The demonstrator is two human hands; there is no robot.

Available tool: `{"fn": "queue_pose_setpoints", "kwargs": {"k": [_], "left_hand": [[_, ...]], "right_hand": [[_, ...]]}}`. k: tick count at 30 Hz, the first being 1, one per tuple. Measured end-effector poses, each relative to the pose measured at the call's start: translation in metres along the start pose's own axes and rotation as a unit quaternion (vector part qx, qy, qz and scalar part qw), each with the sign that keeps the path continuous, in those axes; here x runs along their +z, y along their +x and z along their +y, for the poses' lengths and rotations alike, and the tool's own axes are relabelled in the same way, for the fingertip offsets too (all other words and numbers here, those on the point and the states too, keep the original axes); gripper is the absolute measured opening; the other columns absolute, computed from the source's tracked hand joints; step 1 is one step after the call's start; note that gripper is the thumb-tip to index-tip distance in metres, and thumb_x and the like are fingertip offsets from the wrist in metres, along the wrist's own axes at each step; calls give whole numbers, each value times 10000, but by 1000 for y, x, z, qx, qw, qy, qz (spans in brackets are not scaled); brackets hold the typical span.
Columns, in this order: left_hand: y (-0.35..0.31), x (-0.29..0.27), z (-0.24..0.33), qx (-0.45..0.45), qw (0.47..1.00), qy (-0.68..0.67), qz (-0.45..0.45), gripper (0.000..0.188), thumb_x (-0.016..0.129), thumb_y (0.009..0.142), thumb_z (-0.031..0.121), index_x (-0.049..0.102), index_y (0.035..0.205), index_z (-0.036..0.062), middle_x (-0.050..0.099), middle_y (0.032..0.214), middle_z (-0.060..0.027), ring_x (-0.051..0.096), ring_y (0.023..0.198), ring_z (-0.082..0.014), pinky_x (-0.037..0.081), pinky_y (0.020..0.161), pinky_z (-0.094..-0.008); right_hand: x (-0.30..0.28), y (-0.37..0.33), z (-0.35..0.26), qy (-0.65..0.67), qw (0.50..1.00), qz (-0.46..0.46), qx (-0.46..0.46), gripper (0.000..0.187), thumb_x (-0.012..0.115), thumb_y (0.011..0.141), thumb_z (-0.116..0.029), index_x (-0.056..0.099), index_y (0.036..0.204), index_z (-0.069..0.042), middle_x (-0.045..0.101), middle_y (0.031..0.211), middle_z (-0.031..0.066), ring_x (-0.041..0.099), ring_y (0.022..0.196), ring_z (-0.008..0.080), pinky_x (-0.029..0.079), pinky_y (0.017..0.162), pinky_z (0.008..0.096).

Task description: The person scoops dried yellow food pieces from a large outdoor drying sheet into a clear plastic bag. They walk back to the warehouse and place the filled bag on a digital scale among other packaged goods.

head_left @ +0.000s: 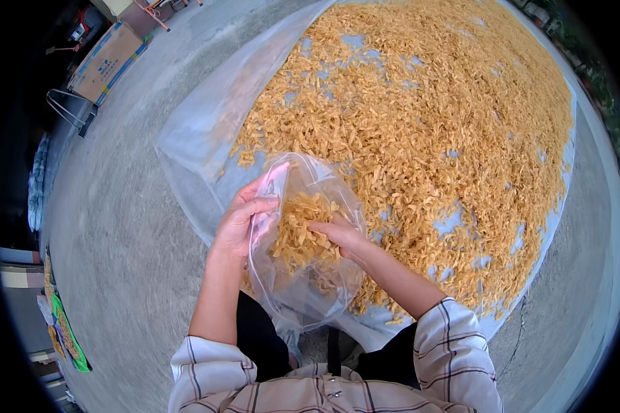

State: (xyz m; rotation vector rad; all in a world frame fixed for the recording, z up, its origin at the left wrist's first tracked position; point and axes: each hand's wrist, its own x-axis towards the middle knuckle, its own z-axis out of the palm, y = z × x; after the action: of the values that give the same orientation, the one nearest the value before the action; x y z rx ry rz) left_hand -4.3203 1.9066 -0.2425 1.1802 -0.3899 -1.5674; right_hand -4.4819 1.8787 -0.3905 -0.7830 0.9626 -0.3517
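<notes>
My left hand (242, 217) grips the rim of a clear plastic bag (303, 296), its thumb lying over the edge. The bag's mouth gapes toward me. Inside the mouth, my right hand (339, 235) holds a clump of dried yellow strips (302, 227); its thumb shows on top, while the other fingers are mostly hidden under the strips. Just beyond the bag, a wide layer of the same dried strips (420, 158) covers a pale sheet (198, 148) on the ground.
The sheet's left edge is folded over near the bag. Grey concrete floor (117, 227) surrounds it. At the far left stand a cardboard box (109, 63) and a metal-framed item (76, 110). A green-edged bag (69, 334) lies at the near left. Plants (585, 69) line the far right.
</notes>
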Motion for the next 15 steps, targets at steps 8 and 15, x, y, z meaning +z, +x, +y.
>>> {"fn": "queue_pose_setpoints", "kwargs": {"k": [8,15], "left_hand": [[0,-16,0,-10,997,29,-67,611,548,743,4,361,1324,36,340,518,72,314,371,-27,245,323,-174],[1,-14,-2,18,999,28,-42,603,555,740,-11,385,1315,46,355,542,87,316,410,-3,252,354,-157]], "right_hand": [[2,-14,-30,-104,955,-220,-170,673,660,768,-113,304,1333,-33,444,1267,172,468,1154,244,442,905,350],[-223,-38,30,-496,781,338,-175,1082,797,608,-389,119,1403,-106,182,1391,287,178,1301,409,256,1034,478]]}}
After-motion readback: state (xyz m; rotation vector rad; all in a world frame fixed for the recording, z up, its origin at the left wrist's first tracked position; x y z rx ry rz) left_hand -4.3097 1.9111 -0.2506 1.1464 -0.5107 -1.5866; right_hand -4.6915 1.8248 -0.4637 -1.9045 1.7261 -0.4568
